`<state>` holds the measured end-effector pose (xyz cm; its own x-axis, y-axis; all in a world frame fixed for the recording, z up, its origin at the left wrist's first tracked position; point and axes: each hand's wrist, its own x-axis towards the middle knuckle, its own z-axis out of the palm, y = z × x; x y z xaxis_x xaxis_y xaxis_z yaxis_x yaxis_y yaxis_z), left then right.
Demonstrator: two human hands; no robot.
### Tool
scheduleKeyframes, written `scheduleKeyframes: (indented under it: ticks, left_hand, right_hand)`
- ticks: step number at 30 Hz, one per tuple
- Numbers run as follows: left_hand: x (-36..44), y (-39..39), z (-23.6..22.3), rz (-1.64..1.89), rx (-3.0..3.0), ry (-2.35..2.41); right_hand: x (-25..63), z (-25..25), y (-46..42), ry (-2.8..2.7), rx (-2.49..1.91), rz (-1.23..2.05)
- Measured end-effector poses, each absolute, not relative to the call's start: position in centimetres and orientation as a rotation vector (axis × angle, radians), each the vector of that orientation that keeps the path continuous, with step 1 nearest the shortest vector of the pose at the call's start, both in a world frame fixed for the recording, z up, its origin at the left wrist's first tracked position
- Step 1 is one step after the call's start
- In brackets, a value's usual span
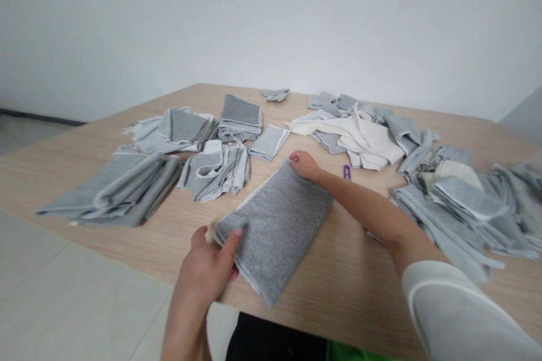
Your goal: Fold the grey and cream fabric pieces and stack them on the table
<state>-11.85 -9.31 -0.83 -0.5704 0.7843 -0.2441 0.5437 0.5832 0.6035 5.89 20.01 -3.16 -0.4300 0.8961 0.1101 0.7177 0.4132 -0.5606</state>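
Observation:
A folded piece of grey fabric (282, 225) with pale edges lies slanted at the front of the wooden table. My left hand (212, 262) grips its near left corner, thumb on top and fingers underneath. At the far corner, my right hand (304, 165) pinches the fabric between thumb and curled fingers. The fabric's near tip reaches close to the table's front edge. A small purple clip (347, 172) lies on the table just beyond my right forearm.
Folded grey cloths (122, 186) lie at the left, near a crumpled grey bundle (218, 169). Behind stand a neat grey stack (240, 118) and a small folded piece (270, 142). Cream fabric scraps (368, 138) and a grey cloth heap (466, 208) cover the right. A white wall (271, 22) rises behind.

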Motion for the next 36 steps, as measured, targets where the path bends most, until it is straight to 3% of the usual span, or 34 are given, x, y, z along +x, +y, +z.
scheduleKeyframes:
  ticks: [14, 23, 26, 36]
  left_hand:
    - [-9.4, -9.4, -1.4, 1.104, 0.805, 1.97]
    - [-8.4, -9.5, -2.1, 1.327, 0.701, 1.873]
    - [-8.3, -9.6, -2.3, 1.364, 0.685, 1.86]
    - [-7.4, -10.1, -2.0, 1.457, 0.647, 1.691]
  right_hand:
    - [6.9, -1.6, 18.9, -2.253, -1.357, 0.407]
    - [7.3, 1.6, 6.6, -2.789, -0.596, 0.386]
    - [8.1, 0.4, 2.0, -2.854, -0.413, 0.189]
    - [8.5, -1.9, -2.3, -2.93, -0.412, 0.123]
